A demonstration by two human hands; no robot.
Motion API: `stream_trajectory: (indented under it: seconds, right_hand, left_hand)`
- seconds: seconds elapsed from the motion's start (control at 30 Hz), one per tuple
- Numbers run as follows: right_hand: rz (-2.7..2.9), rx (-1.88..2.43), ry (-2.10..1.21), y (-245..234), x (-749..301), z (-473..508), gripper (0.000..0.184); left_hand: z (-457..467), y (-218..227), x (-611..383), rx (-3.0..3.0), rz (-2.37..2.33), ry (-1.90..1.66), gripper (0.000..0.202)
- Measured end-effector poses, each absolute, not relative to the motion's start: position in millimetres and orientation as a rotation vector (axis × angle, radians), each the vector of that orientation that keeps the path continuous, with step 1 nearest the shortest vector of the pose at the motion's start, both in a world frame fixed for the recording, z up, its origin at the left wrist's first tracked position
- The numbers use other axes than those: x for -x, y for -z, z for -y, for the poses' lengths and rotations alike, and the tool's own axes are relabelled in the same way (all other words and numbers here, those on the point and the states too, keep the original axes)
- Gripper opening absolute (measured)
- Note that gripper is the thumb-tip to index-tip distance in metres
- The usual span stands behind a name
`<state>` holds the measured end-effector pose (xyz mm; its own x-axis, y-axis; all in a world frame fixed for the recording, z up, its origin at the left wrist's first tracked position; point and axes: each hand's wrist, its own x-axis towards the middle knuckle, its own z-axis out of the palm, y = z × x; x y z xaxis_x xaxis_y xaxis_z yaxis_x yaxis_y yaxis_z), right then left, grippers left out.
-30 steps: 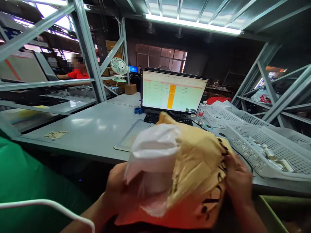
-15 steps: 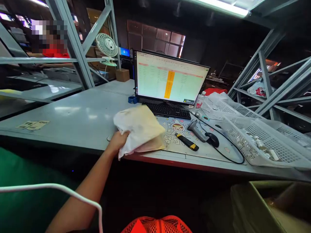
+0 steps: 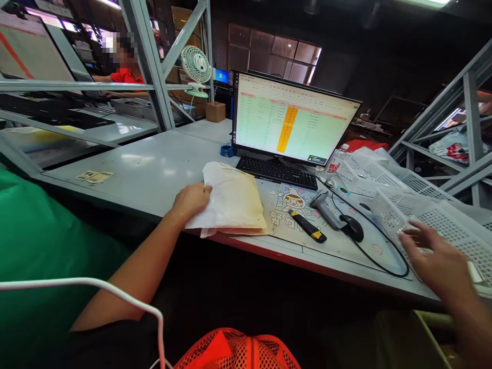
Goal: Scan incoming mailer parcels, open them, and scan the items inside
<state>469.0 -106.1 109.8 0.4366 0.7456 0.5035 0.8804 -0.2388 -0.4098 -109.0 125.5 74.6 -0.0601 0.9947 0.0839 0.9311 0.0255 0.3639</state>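
My left hand (image 3: 192,201) is closed on the left edge of a flat packet (image 3: 234,200), white on the left and pale yellow on the right, which lies at the front edge of the desk. Over at the right, my right hand (image 3: 438,259) hovers at a white perforated plastic basket (image 3: 449,220); its fingers are curved and apart, and I see nothing held in them. The hand hides part of the basket's contents. Between the two hands lie a black and yellow utility knife (image 3: 307,225), a grey barcode scanner (image 3: 326,209) and a black mouse (image 3: 352,228).
Behind the packet stand a keyboard (image 3: 277,172) and a monitor (image 3: 295,120). A blue tape roll (image 3: 227,150), a bottle (image 3: 337,160) and paper labels (image 3: 96,177) rest on the desk. A bin (image 3: 426,333) sits below right. A person in red (image 3: 126,75) is beyond the metal frame.
My right hand has come up from the lower right to the basket. The packet now lies flatter on the desk, still in my left hand. The view has turned left.
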Motion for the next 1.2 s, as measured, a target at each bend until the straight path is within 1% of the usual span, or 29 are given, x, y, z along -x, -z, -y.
stream_trajectory:
  seconds: [0.03,0.1,0.2,0.27,0.33,0.4,0.5,0.53,0.6,0.67,0.7,0.73,0.77,0.8,0.87,0.9,1.0,1.07,1.2]
  right_hand:
    - [1.429,2.028,0.228,-106.0,-462.5,84.1,0.058]
    - [1.544,2.065,0.136,-94.9,-447.2,35.6,0.055]
    - [1.647,2.242,0.056,-75.4,-426.4,-27.9,0.061]
    - [1.682,2.344,0.004,-64.6,-416.8,-55.7,0.069]
    - [1.674,2.451,-0.057,-56.9,-410.1,-72.1,0.075]
    - [1.641,2.564,-0.111,-51.2,-405.7,-80.5,0.075]
    - [1.616,2.617,-0.127,-44.2,-402.9,-84.8,0.069]
    - [1.621,2.619,-0.126,-42.3,-402.7,-85.4,0.067]
    - [1.637,2.620,-0.114,-39.4,-402.5,-87.1,0.064]
    - [1.652,2.621,-0.095,-38.1,-400.8,-90.4,0.062]
    - [1.656,2.623,-0.082,-38.0,-399.1,-92.8,0.060]
    - [1.657,2.625,-0.068,-38.2,-396.7,-95.2,0.058]
    - [1.657,2.625,-0.055,-38.5,-394.0,-97.5,0.056]
    - [1.654,2.625,-0.043,-38.8,-391.0,-99.3,0.055]
    - [1.645,2.624,-0.026,-39.4,-386.0,-100.8,0.053]
    - [1.643,2.621,-0.025,-39.6,-384.3,-100.4,0.052]
    - [1.655,2.597,-0.029,-38.8,-382.8,-98.1,0.048]
    - [1.660,2.580,-0.027,-37.5,-383.4,-98.4,0.047]
    - [1.620,2.585,-0.071,-39.9,-386.6,-104.7,0.054]
  left_hand:
    - [-120.4,-85.6,108.4,-2.030,-2.139,-0.496,0.063]
    - [-109.7,-107.9,108.0,-2.071,-2.113,-0.610,0.063]
    - [-95.7,-130.7,108.6,-2.020,-1.655,-0.923,0.062]
    - [-89.9,-130.7,107.1,-1.882,-1.349,-1.053,0.068]
    - [-87.9,-117.3,103.5,-1.765,-1.230,-1.079,0.077]
    - [-88.4,-96.3,99.7,-1.720,-1.206,-1.030,0.079]
    - [-87.8,-74.6,97.5,-1.913,-1.363,-0.830,0.067]
    - [-86.3,-75.0,96.4,-2.024,-1.483,-0.716,0.064]
    - [-81.8,-88.1,87.8,-2.250,-1.769,-0.557,0.066]
    - [-78.5,-108.5,64.7,-2.462,-1.896,-0.596,0.064]
    - [-78.4,-116.6,47.3,-2.579,-1.821,-0.654,0.054]
    - [-79.7,-120.8,27.0,-2.680,-1.649,-0.656,0.041]
    - [-82.4,-120.2,5.5,-2.759,-1.414,-0.543,0.029]
    - [-86.3,-114.8,-15.7,-2.833,-1.219,-0.390,0.027]
    - [-96.1,-92.6,-50.4,-2.985,-0.997,-0.133,0.033]
    - [-101.2,-78.9,-61.8,-3.030,-0.974,-0.106,0.035]
    - [-114.1,-45.0,-72.0,-3.016,-1.021,-0.188,0.042]
    - [-119.6,-36.6,-67.8,-2.953,-1.035,-0.155,0.053]
    - [-124.4,-44.0,-63.2,-2.771,-1.124,0.175,0.080]
